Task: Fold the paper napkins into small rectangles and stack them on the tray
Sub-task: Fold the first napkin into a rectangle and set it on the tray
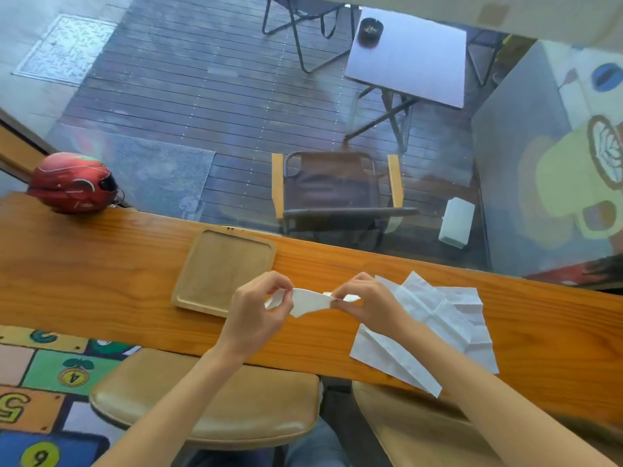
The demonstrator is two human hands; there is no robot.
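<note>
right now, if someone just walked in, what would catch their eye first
Both hands, left and right, pinch a white napkin in mid-air above the wooden counter. Left of them lies a wooden tray with nothing on it; to the right, creased unfolded napkins. A red helmet sits at the counter's far left.

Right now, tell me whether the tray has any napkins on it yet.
Empty. The tray shows only bare wood; both hands hold one napkin above the counter, beside it.
</note>
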